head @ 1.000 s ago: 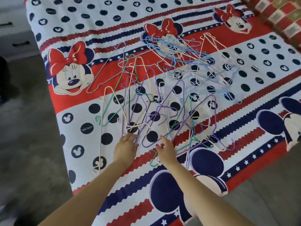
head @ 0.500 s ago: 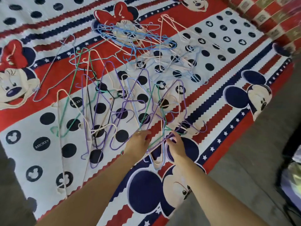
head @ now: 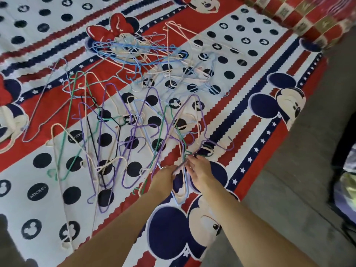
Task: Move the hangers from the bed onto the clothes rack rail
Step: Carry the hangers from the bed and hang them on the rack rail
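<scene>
A tangled heap of thin wire hangers [head: 123, 120] in purple, green, cream, blue and black lies spread over the bed [head: 38, 189], which has a red, white and navy cartoon-mouse cover. My left hand [head: 163, 177] and my right hand [head: 198, 166] meet at the near edge of the heap, by the bed's front edge. Both hands have their fingers curled round hanger wires: the left on purple and blue wires [head: 179, 168], the right on a green and a purple hanger [head: 185, 151]. The clothes rack rail is not in view.
Grey carpet floor [head: 289, 189] runs along the right of the bed. A dark stand or leg [head: 344, 132] and a pale bundle [head: 348, 189] sit at the right edge. A red checked cushion [head: 300, 16] lies at the bed's far right corner.
Both hands slid right along the near edge of the heap and closed on hanger wires there. The view swung right, bringing the floor and the right-hand objects into sight.
</scene>
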